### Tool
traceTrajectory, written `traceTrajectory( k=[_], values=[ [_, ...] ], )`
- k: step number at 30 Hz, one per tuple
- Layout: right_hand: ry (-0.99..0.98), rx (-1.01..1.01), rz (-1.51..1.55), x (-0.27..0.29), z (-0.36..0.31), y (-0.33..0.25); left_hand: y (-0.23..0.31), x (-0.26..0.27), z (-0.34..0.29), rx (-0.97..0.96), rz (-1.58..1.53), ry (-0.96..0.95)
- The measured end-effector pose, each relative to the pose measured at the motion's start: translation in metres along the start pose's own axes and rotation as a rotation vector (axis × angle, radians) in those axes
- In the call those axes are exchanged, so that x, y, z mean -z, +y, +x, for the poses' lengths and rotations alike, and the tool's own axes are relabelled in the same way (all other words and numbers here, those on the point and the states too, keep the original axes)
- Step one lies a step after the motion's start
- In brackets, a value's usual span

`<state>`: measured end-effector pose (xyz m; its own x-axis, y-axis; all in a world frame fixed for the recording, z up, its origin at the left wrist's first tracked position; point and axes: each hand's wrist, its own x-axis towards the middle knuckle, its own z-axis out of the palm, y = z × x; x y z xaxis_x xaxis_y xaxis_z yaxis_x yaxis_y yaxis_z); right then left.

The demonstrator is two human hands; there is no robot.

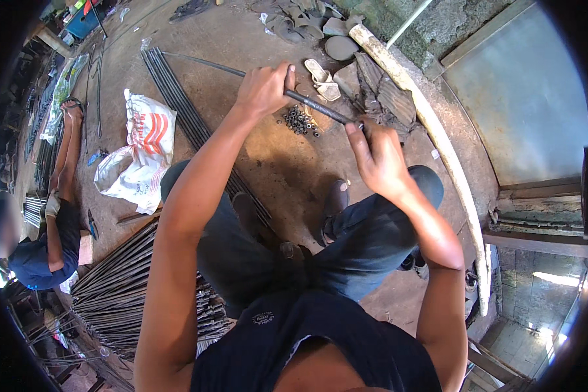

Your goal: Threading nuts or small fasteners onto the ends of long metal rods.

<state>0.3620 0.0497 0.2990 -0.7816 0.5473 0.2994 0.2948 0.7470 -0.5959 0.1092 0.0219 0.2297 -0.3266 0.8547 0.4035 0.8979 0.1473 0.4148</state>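
Observation:
A long dark metal rod (317, 106) slants across in front of me, its far end reaching out to the upper left. My left hand (264, 90) is wrapped round it partway along. At the near right end, the fingers of my right hand (377, 157) are closed about the tip; a small dark ring-like piece shows there, too small to name. Below the rod, a small heap of dark metal nuts (298, 121) lies on the floor. To the left of my feet stretches a bundle of similar long rods (183, 104).
A white sack (140, 147) lies left of the bundle. Many more rods (121, 297) are stacked at lower left, near a seated person (42, 251). Pale sandals (323, 80) and broken slabs (389, 95) lie ahead. A long pale pole (438, 137) curves along the right.

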Motion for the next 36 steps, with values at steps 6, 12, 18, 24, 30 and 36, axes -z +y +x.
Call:
traceTrajectory(
  k=[6, 12, 18, 24, 30, 36],
  values=[
    [0.054, -0.209, 0.177, -0.003, -0.003, -0.005, -0.006, -0.014, -0.001, -0.053, 0.035, 0.087],
    [-0.176, 0.268, -0.448, 0.021, 0.005, 0.015, -0.006, -0.010, -0.003, -0.096, 0.045, 0.028],
    [-0.093, 0.351, -0.371, 0.019, 0.012, 0.014, -0.006, -0.005, -0.001, -0.096, -0.022, -0.007],
    [-0.272, -0.657, 0.643, 0.014, 0.008, 0.010, -0.006, -0.010, -0.002, -0.031, 0.062, 0.032],
    [-0.031, 0.396, -0.515, 0.027, 0.002, 0.004, -0.004, -0.009, -0.001, -0.021, 0.061, -0.045],
    [-0.177, 0.289, -0.468, 0.021, 0.007, 0.014, -0.005, -0.012, -0.005, -0.047, 0.029, -0.009]
  ],
)
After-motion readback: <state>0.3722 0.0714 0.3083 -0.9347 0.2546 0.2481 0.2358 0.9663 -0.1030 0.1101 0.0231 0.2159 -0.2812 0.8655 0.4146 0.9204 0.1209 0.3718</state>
